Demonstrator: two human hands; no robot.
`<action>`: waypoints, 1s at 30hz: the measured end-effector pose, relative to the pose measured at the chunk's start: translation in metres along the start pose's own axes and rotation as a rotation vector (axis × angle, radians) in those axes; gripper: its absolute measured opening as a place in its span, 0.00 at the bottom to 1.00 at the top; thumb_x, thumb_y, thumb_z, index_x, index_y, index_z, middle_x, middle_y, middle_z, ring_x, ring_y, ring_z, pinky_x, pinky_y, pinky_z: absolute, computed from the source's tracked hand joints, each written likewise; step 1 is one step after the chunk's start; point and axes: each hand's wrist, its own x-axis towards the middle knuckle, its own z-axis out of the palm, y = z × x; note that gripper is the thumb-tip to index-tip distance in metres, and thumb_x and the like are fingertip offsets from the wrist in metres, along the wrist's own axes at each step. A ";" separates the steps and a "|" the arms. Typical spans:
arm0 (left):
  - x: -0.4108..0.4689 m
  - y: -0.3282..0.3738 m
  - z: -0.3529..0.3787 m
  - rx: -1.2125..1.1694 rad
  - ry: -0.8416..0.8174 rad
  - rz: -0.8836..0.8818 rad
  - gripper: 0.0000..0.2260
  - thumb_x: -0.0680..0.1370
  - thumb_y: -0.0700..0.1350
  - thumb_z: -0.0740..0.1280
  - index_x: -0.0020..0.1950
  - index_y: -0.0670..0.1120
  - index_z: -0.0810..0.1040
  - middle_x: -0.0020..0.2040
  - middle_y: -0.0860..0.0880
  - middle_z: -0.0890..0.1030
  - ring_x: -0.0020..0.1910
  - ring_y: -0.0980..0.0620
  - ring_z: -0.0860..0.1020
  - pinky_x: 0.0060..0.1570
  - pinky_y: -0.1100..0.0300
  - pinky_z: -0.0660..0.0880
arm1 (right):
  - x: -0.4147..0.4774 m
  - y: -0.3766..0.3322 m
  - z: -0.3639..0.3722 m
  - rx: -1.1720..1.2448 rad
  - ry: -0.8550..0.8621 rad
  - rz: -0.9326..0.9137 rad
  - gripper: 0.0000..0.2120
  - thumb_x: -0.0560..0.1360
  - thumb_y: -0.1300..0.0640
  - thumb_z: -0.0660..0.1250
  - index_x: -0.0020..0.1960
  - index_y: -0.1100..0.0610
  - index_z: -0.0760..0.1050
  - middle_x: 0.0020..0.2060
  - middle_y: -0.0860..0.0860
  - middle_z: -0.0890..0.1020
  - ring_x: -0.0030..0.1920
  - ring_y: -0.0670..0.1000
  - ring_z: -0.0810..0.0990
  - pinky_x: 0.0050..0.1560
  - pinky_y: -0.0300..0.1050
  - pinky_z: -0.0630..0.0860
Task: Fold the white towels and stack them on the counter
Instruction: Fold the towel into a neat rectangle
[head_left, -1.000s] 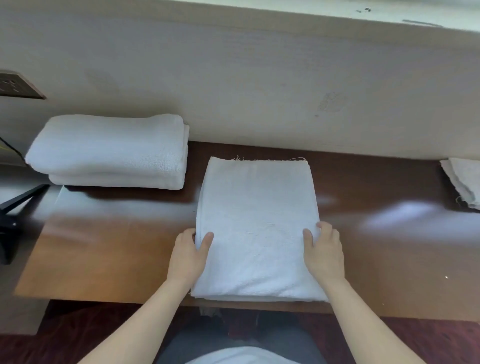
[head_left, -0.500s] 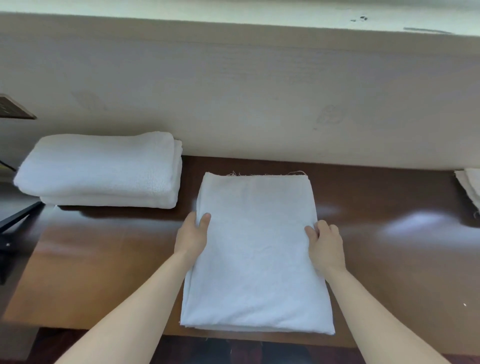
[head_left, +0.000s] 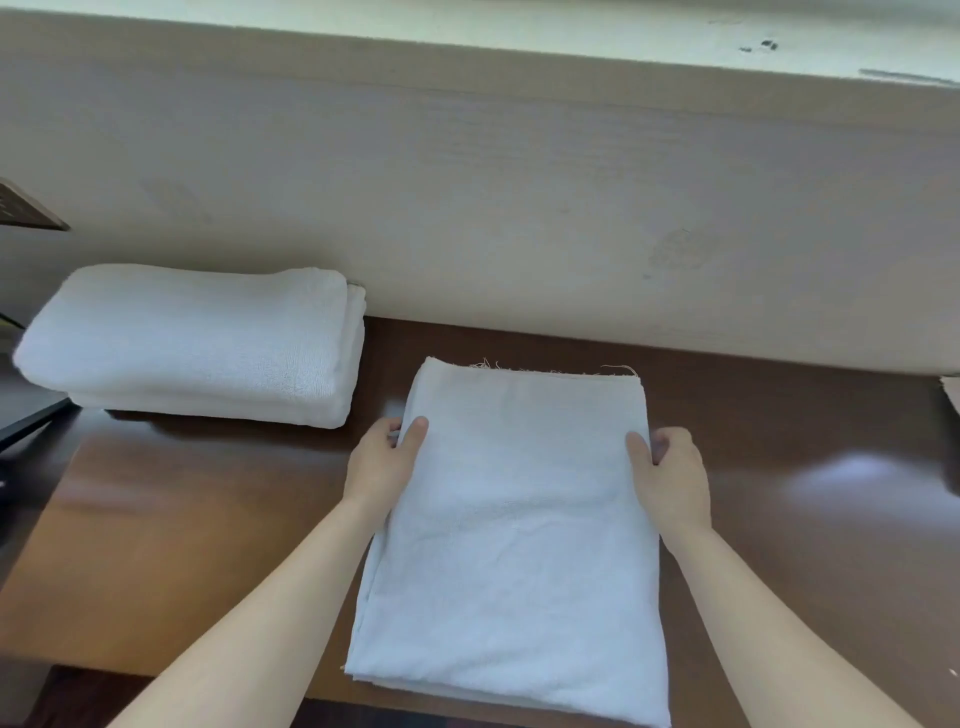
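Left hand (head_left: 382, 462) and right hand (head_left: 670, 475) gripping folded white towel (head_left: 511, 545) edges on counter (head_left: 171, 525), towel stack (head_left: 192, 343) beside

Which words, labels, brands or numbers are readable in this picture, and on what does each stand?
None can be read.
The towel, the stack and the counter bear no text.
The dark plate at the left edge is too blurred to tell.
The wall shows only smudges.

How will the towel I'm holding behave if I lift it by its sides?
Likely floppy and light: the towel is thin folded cloth, so its ends should sag. Layers may slip apart, since left hand and right hand pinch only side edges.
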 end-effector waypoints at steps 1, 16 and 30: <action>0.003 0.006 0.002 -0.014 0.014 0.001 0.15 0.80 0.59 0.64 0.60 0.50 0.73 0.55 0.53 0.76 0.52 0.53 0.74 0.50 0.60 0.67 | 0.007 -0.005 0.001 -0.020 0.014 -0.019 0.12 0.79 0.48 0.64 0.56 0.56 0.69 0.50 0.51 0.74 0.48 0.53 0.75 0.46 0.46 0.68; 0.032 0.014 0.027 -0.226 0.015 -0.107 0.12 0.75 0.55 0.72 0.51 0.48 0.81 0.50 0.49 0.85 0.47 0.48 0.83 0.51 0.49 0.80 | 0.039 -0.004 0.001 0.278 0.040 0.196 0.11 0.79 0.53 0.63 0.44 0.61 0.75 0.35 0.50 0.73 0.36 0.51 0.68 0.34 0.45 0.65; -0.050 -0.042 -0.045 0.239 -0.373 -0.083 0.32 0.75 0.74 0.52 0.41 0.48 0.79 0.37 0.56 0.82 0.36 0.54 0.80 0.39 0.57 0.74 | -0.054 0.030 -0.003 -0.006 -0.011 0.066 0.21 0.76 0.46 0.69 0.62 0.53 0.67 0.55 0.52 0.75 0.51 0.55 0.77 0.51 0.54 0.77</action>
